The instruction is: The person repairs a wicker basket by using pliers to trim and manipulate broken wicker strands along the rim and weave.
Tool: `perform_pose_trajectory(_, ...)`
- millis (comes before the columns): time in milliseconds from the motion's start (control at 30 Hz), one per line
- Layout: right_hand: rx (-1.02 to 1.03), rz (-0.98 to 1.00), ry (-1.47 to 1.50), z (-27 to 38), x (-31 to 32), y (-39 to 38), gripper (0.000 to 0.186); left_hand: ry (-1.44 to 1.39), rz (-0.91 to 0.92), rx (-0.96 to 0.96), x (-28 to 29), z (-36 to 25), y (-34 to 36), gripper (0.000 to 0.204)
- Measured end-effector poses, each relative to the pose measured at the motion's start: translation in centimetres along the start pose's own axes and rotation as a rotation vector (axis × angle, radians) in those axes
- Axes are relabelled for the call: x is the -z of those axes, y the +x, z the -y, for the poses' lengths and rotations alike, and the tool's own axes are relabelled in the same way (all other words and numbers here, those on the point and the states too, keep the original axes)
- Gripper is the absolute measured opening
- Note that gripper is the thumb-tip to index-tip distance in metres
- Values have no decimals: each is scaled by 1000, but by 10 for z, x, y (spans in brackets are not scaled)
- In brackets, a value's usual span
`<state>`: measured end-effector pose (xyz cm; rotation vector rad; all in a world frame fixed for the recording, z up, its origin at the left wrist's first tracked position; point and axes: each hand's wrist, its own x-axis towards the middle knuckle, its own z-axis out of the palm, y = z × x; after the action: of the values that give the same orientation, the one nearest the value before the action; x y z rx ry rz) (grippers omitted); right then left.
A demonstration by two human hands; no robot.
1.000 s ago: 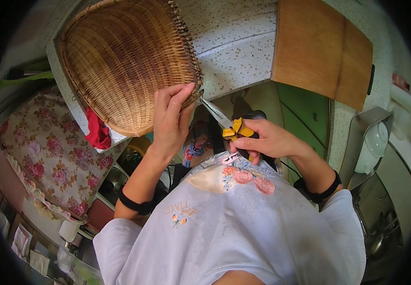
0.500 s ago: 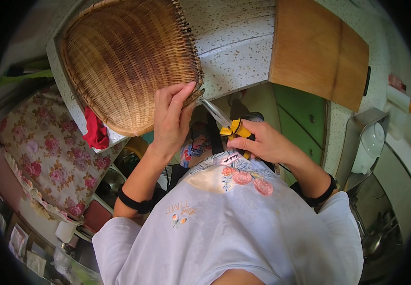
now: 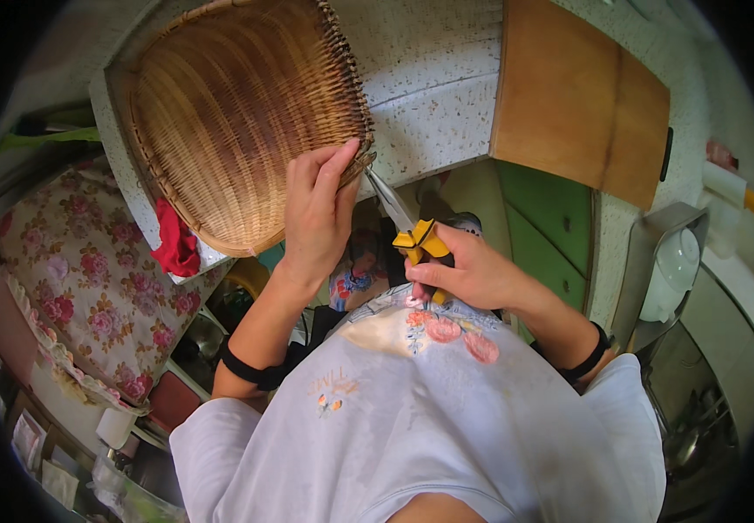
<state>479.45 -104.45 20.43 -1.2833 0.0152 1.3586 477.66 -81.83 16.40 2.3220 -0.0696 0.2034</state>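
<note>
A woven bamboo basket [image 3: 237,113], scoop-shaped and browned in the middle, rests on the speckled counter at the upper left. My left hand [image 3: 317,209] is closed on its near right corner, thumb and fingers pinching the rim. My right hand [image 3: 473,268] grips long-nose pliers [image 3: 392,202] by their yellow and black handles, partly hidden by the fingers. The pliers' tips meet the basket's corner just right of my left fingertips. Whether the jaws are clamped on a strand there is too small to tell.
A wooden board [image 3: 577,105] lies on the counter [image 3: 433,87] to the right, above green drawers [image 3: 542,218]. A red cloth [image 3: 176,240] hangs by the basket's left edge. Flower-print fabric [image 3: 98,279] covers something at the left. A steel sink [image 3: 638,270] holds a white bowl [image 3: 675,270].
The pliers and my right hand have shifted slightly left, the handles tilting up. The basket has turned slightly, its left edge moving right. My left hand keeps its hold on the corner.
</note>
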Motion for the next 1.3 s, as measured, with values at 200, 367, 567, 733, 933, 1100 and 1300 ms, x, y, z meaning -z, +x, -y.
perform_pose_trajectory(200, 29, -113, 58, 5, -18, 5, 17, -22, -35, 112, -7, -5, 10, 45)
perform_pose_trajectory(367, 12, -76, 168, 27, -19, 3, 21, 121, -123, -19, -4, -3, 21, 43)
perform_pose_trajectory(567, -24, 19, 418, 53, -34, 0, 28, 407, -194, -9, 2, -1, 33, 40)
perform_pose_trajectory(733, -12, 11, 371, 58, -45, -12, 18, 204, -406, -127, 6, 0, 34, 45)
perform_pose_trajectory(933, -50, -48, 288, 49, -36, -29, 19, 148, -184, -211, 9, -8, 26, 41)
perform_pose_trajectory(1100, -188, 4, -38, 36, 17, -48, 19, 175, 265, -152, 21, -7, 16, 54)
perform_pose_trajectory(1300, -137, -110, -177, 19, 46, -57, 14, 391, 338, -10, -16, -53, 24, 50)
